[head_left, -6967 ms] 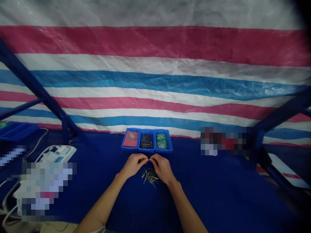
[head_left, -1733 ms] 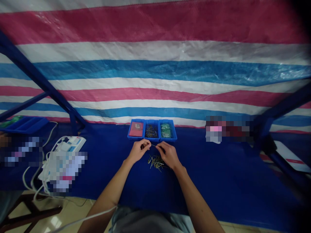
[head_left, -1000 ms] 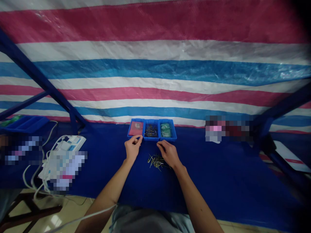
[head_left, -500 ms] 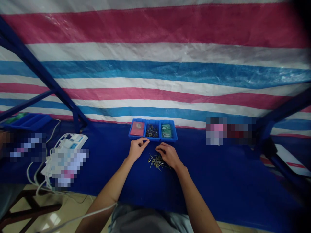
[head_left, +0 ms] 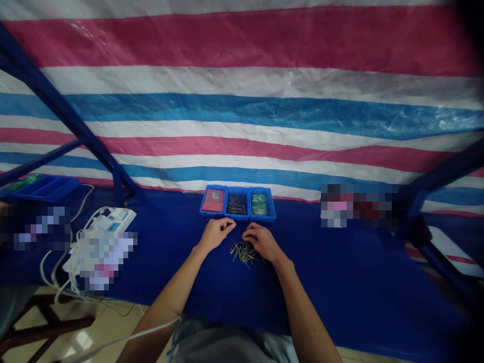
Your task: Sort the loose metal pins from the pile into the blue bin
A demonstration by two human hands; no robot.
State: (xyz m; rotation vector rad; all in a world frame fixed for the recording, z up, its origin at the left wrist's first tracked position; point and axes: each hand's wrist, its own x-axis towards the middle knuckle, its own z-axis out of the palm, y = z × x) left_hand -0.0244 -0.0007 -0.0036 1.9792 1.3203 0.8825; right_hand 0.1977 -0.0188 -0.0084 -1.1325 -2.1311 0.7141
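The left hand (head_left: 215, 234) is being kept curled in a narrow grip just in front of the 3 blue plastic bins (head_left: 237, 218), near the wall between the first 2 bins. Whether anything is being pinched there is too small to tell. The right hand (head_left: 262, 242) is being rested at the far edge of a loose pile of thin metal pins (head_left: 245, 254), curled low and narrow and apparently touching the pile, though whether a pin is being held cannot be told. The pile is being left lying on a blue cloth (head_left: 340, 272), just below and between the 2 hands, a little apart from the bins. In the left bin, a red packet (head_left: 213, 200) is being kept; in the middle bin, a dark bundle of pins (head_left: 236, 204) is being stored; in the right bin, green packets (head_left: 259, 203) are being held. Farther left, a white power strip (head_left: 117, 217) is being served by white cables (head_left: 47, 267), and a blue tray (head_left: 45, 188) is being kept near the far corner. A striped tarpaulin (head_left: 242, 131) is being stretched behind the cloth on a blue metal frame (head_left: 64, 111). 3 pixelated patches are being shown on the cloth.
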